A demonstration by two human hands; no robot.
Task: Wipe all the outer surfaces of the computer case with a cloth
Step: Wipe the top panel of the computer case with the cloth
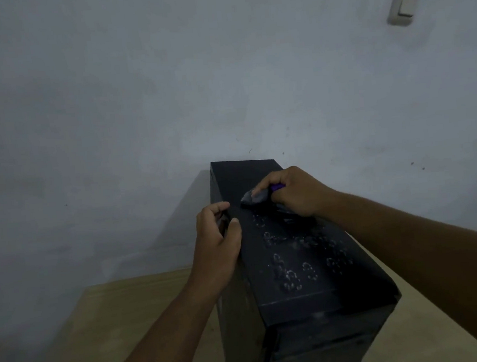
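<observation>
A person stands over a black case [326, 291] set upright on a wooden table [122, 318], close against a pale wall [167, 86], wiping its top panel in dim light. The right hand [292, 193] works near the far half of the panel, its grip closed tight around a bunched grey cloth [254, 198], with the wad pushed out past the fingertips so that fabric, not skin, meets the surface. A streak of purple shows between the fingers; in this light it is hard to say whether that is part of the cloth or something else. The left hand [216, 239] clasps the case's upper left edge, thumb lying on top and fingers curled down the side, a hold that looks meant to steady the tall, narrow box against the push of the wipe. Pale dust marks [288, 282] dot the nearer half of the panel, between the cloth and the front edge, which suggests the top is only partly done and the strokes would need to come toward the wearer next. The front and left faces, seen in shadow, show faint pale smears, so most of the job appears to lie ahead. A switch [403, 5] sits high on the wall to the right.
</observation>
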